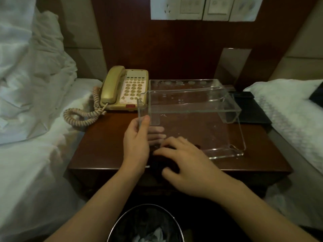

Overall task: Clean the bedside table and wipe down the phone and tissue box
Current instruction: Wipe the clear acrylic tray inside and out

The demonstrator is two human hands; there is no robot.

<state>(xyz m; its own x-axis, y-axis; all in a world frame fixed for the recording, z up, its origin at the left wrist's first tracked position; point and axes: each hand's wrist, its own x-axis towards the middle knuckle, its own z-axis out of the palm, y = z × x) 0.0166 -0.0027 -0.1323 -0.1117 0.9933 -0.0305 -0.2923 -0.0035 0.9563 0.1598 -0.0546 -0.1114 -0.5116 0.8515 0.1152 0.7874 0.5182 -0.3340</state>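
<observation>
A clear acrylic tray (195,109) stands on the dark wooden bedside table (104,147), right of a beige corded phone (125,89). My left hand (138,144) grips the tray's left wall, thumb outside and fingers showing through the plastic. My right hand (185,163) lies fingers spread over a dark cloth (162,165) at the tray's near left corner. The cloth is mostly hidden under the hand. No tissue box is plainly visible.
A black folder (251,109) lies on the table's right side behind the tray. Beds with white linen flank the table, left (31,119) and right (286,109). A black waste bin (145,224) with crumpled paper stands below. The phone's coiled cord (82,116) hangs over the left edge.
</observation>
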